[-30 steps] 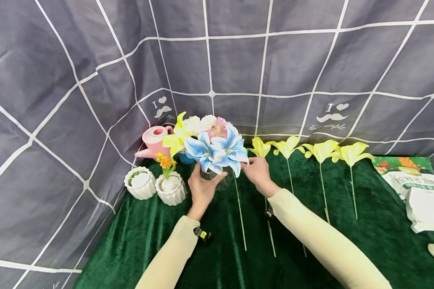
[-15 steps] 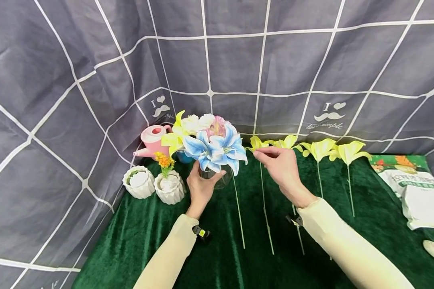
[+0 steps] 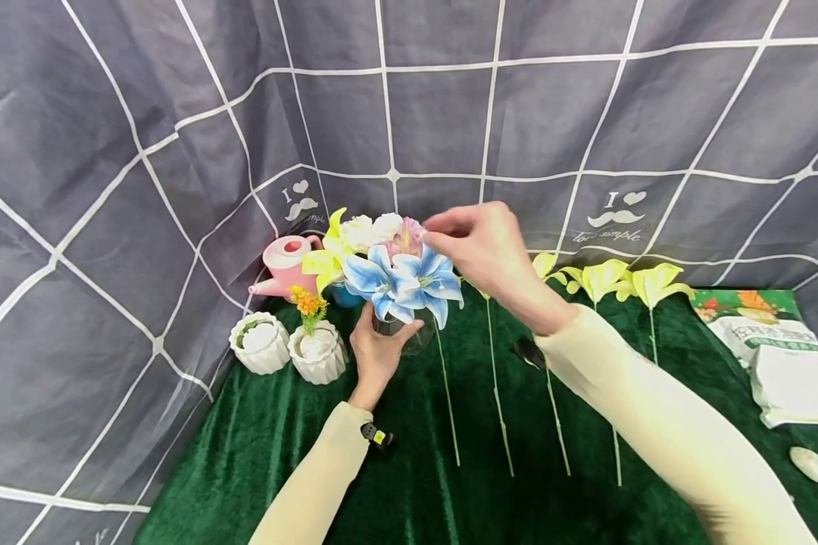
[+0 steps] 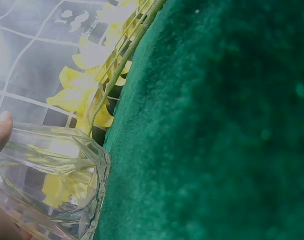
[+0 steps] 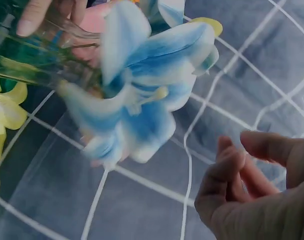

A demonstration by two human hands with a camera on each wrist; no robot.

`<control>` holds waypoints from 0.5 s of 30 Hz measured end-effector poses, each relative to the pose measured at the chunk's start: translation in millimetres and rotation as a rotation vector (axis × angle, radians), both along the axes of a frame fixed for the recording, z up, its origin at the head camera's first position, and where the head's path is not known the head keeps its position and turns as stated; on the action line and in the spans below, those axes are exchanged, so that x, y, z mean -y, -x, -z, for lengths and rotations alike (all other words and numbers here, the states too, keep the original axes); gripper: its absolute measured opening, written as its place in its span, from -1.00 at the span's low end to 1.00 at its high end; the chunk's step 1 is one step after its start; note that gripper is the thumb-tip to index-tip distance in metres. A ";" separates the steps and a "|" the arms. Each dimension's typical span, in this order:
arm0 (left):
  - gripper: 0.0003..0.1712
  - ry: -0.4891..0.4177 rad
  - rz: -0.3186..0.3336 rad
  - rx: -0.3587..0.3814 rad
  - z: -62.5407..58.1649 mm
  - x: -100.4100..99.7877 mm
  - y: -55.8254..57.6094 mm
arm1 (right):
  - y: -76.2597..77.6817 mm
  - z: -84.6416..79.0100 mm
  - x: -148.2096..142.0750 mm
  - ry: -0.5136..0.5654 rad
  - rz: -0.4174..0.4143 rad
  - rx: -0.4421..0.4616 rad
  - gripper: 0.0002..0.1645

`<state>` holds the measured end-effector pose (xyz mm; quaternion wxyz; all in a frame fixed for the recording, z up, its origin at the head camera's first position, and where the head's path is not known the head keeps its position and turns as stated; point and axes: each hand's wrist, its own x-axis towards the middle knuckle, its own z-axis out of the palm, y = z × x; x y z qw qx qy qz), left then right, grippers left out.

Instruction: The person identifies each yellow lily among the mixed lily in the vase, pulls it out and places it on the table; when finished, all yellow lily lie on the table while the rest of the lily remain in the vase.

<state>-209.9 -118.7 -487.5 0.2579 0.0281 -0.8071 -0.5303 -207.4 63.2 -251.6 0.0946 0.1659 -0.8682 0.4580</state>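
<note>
My left hand (image 3: 378, 352) grips a clear glass vase (image 4: 52, 170), its thumb and fingers round the glass. Two blue-and-white lilies (image 3: 426, 281) lean over the front of the vase. Behind them show a pink flower (image 3: 406, 239), white blooms (image 3: 356, 233) and a yellow lily (image 3: 323, 261). My right hand (image 3: 491, 253) is raised at the right of the bunch, fingertips right by the pink flower in the head view. The right wrist view shows its fingers loosely bent, with a gap to the thumb and nothing between them.
Several yellow lilies (image 3: 598, 281) lie in a row on the green cloth (image 3: 409, 484). To the left are two white pots (image 3: 262, 347) and a pink watering can (image 3: 288, 261). White-and-green bags (image 3: 794, 378) and a pale stone (image 3: 815, 465) are at the right.
My right hand leaves the right side of the blue lilies, swings out to the right, then rises and comes back left beside the pink flower. My left hand keeps its hold on the vase.
</note>
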 end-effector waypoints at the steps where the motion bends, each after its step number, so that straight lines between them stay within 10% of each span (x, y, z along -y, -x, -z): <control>1: -0.19 0.000 0.000 0.002 -0.3 0.2 0.1 | 2.6 -3.7 9.0 -0.040 -0.031 -0.005 -0.81; 15: -0.22 -0.046 -0.015 0.036 0.2 1.2 1.0 | 45.7 -5.1 97.9 -0.442 -0.383 -0.124 -0.49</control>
